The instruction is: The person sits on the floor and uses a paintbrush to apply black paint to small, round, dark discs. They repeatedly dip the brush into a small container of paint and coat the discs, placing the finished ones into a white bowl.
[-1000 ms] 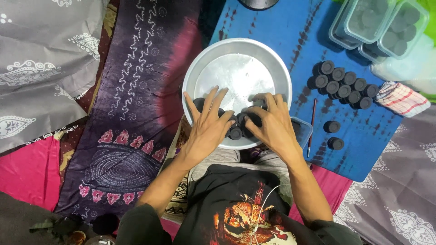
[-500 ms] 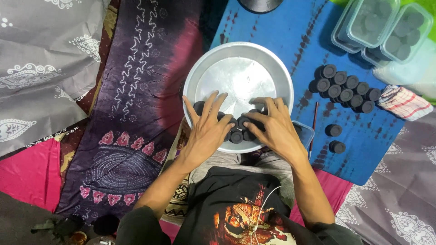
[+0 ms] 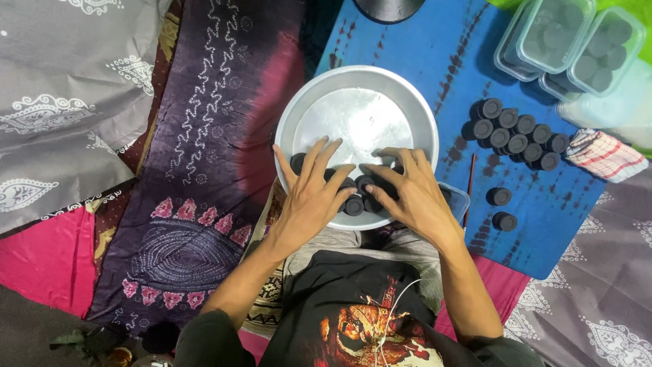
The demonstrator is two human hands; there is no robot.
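patterned cloths cover the floor, a purple one (image 3: 204, 136) at left and a blue one (image 3: 435, 61) under a round metal pan (image 3: 360, 109). both hands lie flat with fingers spread over small dark discs (image 3: 354, 204) at the pan's near edge: the left hand (image 3: 312, 197) and right hand (image 3: 411, 194) press down on them, gripping nothing. more dark discs (image 3: 516, 136) sit clustered on the blue cloth to the right, near clear lidded tubs (image 3: 564, 41) and a checked rag (image 3: 604, 155).
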